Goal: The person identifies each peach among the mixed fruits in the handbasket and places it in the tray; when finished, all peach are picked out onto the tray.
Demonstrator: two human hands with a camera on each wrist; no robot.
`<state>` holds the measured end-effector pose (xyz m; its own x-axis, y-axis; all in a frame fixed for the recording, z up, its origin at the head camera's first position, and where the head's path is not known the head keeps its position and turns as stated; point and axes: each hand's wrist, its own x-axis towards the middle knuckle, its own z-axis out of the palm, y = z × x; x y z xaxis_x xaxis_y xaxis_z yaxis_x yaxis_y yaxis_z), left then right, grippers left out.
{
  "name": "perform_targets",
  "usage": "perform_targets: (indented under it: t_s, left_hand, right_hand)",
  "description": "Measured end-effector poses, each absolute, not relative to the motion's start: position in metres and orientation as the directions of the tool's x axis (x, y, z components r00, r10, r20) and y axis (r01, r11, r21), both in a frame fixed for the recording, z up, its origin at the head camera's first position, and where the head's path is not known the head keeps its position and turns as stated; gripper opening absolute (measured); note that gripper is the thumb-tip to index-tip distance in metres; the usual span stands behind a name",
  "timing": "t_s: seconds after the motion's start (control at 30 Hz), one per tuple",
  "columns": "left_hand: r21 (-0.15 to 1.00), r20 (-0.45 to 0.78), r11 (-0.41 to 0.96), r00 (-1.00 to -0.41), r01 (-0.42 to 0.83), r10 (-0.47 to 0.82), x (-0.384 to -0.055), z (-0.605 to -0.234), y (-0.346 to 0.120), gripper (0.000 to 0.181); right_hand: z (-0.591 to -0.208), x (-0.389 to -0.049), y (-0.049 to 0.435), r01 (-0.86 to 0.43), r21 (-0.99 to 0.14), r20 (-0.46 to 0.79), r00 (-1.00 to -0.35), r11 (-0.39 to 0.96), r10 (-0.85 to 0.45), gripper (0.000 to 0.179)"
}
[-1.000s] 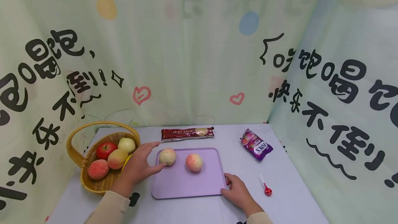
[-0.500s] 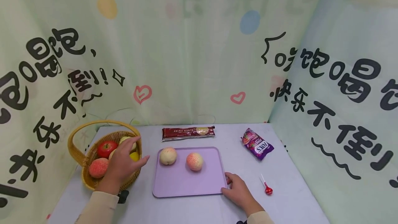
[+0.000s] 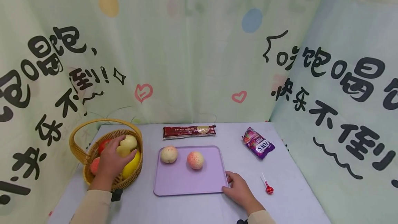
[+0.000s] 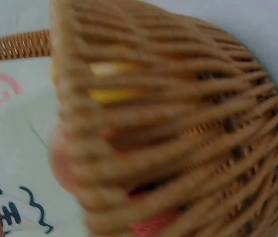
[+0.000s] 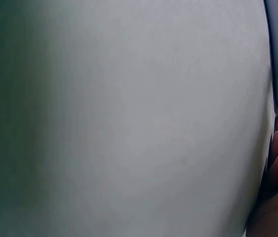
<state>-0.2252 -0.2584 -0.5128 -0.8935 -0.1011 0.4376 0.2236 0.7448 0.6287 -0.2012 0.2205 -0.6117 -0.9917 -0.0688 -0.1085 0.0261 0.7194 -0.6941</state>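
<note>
My left hand (image 3: 112,160) hovers over the wicker basket (image 3: 88,179) with thumb and fingers spread, above the fruit. Close to it lie a pale yellow-green round fruit (image 3: 130,142), a yellow fruit (image 3: 132,166), a red apple (image 3: 103,145) and a pinkish-red peach (image 3: 94,166). A yellow-orange peach (image 3: 123,151) is partly hidden behind the fingers. In the left wrist view the basket's woven side (image 4: 178,123) fills most of the picture. My right hand (image 3: 239,190) grips the right front corner of the purple tray (image 3: 177,186), which bears two pale peaches (image 3: 169,154).
Behind the tray lies a dark red spaghetti packet (image 3: 189,131). To the right are a purple snack bag (image 3: 258,143) and a red lollipop (image 3: 268,188). The basket's tall handle (image 3: 74,144) arches over its far side. Printed curtains enclose the white table (image 3: 186,212).
My left hand has moved left from beside the pale peach on the tray to over the fruit in the basket. The right hand has stayed at the tray corner.
</note>
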Motion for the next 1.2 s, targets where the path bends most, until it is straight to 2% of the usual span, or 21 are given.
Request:
perform_targets:
  t_s: [0.33, 0.8, 1.2]
  left_hand:
    - [0.703, 0.294, 0.704, -0.943, 0.103, -0.155, -0.226, -0.517, -0.275, 0.065]
    - [0.626, 0.188, 0.778, -0.978, 0.049, -0.089, -0.234, -0.529, -0.295, 0.075]
    - [0.576, 0.077, 0.815, -0.997, 0.065, 0.025, -0.246, -0.528, -0.302, 0.069]
  right_hand:
    - [-0.613, -0.201, 0.221, 0.030, -0.702, -0.098, -0.994, 0.712, -0.054, 0.066]
    - [-0.608, -0.201, 0.220, 0.037, -0.692, -0.113, -0.992, 0.721, -0.057, 0.066]
    - [-0.608, -0.203, 0.221, 0.043, -0.693, -0.125, -0.990, 0.719, -0.061, 0.066]
